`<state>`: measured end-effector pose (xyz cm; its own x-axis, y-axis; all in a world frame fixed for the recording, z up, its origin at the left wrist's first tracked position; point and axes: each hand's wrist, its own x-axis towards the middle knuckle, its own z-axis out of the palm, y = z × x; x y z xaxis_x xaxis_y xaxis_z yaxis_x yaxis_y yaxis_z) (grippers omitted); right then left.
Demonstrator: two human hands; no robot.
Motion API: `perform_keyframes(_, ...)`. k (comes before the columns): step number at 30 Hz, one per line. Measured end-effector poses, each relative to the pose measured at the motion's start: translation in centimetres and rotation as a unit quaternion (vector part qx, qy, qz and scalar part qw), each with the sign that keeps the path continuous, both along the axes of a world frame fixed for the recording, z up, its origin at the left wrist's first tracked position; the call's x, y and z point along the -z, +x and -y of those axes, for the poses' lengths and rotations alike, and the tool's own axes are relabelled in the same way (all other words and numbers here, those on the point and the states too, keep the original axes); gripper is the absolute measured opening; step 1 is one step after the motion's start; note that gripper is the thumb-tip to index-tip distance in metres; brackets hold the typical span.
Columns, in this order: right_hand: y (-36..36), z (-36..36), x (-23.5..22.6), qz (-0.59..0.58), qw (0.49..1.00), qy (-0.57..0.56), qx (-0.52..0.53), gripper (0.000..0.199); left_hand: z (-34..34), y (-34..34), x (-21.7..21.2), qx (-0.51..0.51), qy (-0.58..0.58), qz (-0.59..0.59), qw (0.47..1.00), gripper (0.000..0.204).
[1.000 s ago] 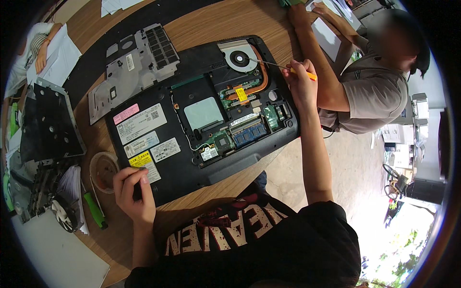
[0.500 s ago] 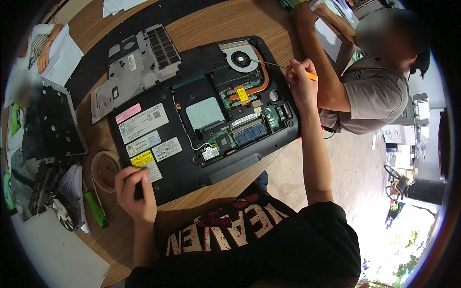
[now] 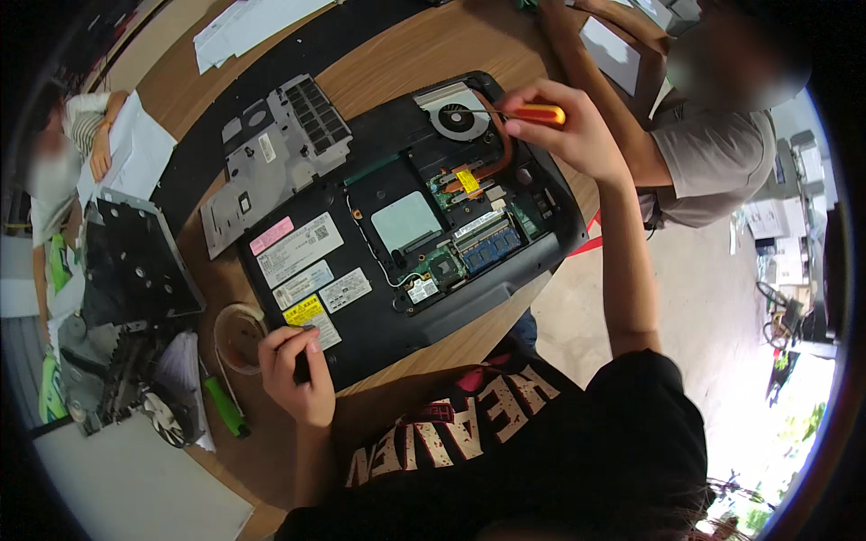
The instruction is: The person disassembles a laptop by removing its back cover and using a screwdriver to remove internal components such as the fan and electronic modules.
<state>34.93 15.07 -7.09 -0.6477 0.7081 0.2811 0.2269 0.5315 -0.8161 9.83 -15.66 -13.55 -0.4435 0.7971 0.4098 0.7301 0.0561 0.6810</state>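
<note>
An opened laptop base (image 3: 433, 329) lies underside up, its fan (image 3: 458, 120), copper heat pipe (image 3: 496, 162) and blue memory module (image 3: 492, 248) exposed. My right hand (image 3: 577, 131) is closed around a screwdriver (image 3: 541, 114) with an orange-yellow handle. The screwdriver's thin shaft points left across the fan; where its tip touches is hard to tell. At the laptop's near left corner, by the yellow label (image 3: 307, 309), my left hand (image 3: 302, 379) has its fingers curled and pinched. Whatever they hold, if anything, is too small to make out.
Behind the laptop lies its grey bottom cover (image 3: 271, 149). A round tub (image 3: 239, 338) and a green-handled tool (image 3: 225, 406) are left of my left hand, beside loose parts and a black panel (image 3: 140, 257). Co-workers sit at right (image 3: 713, 153) and far left (image 3: 90, 135).
My right hand has risen and shifted left, and the screwdriver now lies flatter over the fan. My left hand keeps its pinch at the laptop's corner. The whole view has shifted slightly.
</note>
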Motion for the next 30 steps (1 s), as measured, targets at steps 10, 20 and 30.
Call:
perform_keyframes(10,-4.0,0.0,-1.9,0.035,0.992,0.100,0.072,0.016,0.0,-0.1,0.1,0.000,-0.001,-0.007,1.000,0.007)
perform_keyframes(20,-5.2,0.4,-0.4,-0.182,0.913,0.306,0.198,0.023,-0.2,-0.1,0.1,0.005,-0.007,-0.009,1.000,0.006)
perform_keyframes(30,-0.8,-2.4,3.0,-0.329,0.884,-0.248,0.221,0.037,-0.4,0.1,0.2,-0.002,-0.012,-0.005,1.000,0.009)
